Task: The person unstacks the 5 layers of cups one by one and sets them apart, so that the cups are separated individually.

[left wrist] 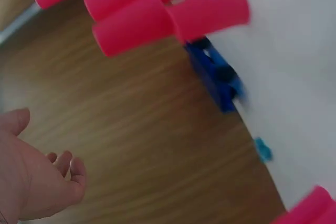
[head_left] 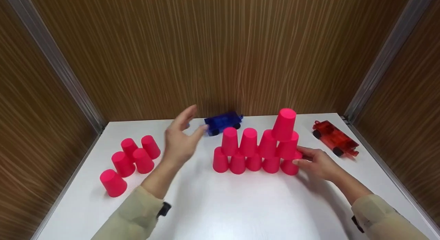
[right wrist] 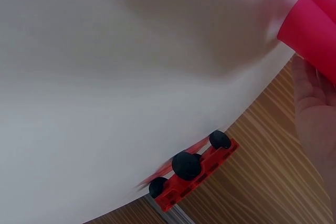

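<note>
Pink cups, upside down, form a stack with several in the bottom row, several in a second row and a single top cup point(head_left: 285, 124) at the right end. My right hand point(head_left: 318, 164) holds the bottom row's rightmost cup point(head_left: 289, 167), thumb in front and fingers at its far side; the fingertips are partly hidden. In the right wrist view that hand point(right wrist: 317, 114) lies against a pink cup point(right wrist: 312, 35). My left hand point(head_left: 180, 140) is in the air left of the stack, thumb and fingers spread apart, with nothing in it.
Several more upturned pink cups point(head_left: 143, 161) stand loose at the left of the white table point(head_left: 213, 209). A blue toy car point(head_left: 222, 123) is behind the stack near the back wall. A red toy car point(head_left: 336, 138) sits at the right. Wood-patterned panels point(head_left: 220, 54) enclose the table.
</note>
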`<state>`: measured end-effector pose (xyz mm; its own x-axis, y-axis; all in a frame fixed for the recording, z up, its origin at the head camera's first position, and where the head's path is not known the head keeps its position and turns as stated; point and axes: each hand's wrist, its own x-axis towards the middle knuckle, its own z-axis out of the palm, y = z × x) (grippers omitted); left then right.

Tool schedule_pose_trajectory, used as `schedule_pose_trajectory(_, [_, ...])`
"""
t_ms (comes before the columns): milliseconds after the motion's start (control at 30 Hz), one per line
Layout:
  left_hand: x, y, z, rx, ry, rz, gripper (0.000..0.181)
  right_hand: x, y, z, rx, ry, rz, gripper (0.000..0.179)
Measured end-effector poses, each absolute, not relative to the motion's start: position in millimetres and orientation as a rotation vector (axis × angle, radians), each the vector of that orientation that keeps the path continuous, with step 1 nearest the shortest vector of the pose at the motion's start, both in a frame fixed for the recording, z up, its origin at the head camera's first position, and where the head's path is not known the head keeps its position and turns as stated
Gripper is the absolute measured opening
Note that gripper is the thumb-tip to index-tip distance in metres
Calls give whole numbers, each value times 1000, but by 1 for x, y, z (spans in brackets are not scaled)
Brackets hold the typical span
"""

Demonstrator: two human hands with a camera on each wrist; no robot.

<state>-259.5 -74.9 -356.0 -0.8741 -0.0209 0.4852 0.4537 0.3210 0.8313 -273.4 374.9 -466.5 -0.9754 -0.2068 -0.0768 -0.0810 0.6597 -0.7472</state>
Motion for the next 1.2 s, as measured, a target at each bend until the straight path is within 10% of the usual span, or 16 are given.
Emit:
schedule_pose_trajectory(567, [-271,82,-340,-722,-2411,-1666,66,-270,372,-466,-257,2700,-1232,74])
schedule_pose_trajectory(1200, [-281,121,-358,-649,-2454,-1773,62,-269,371,-468,-274,2713,-1250,71])
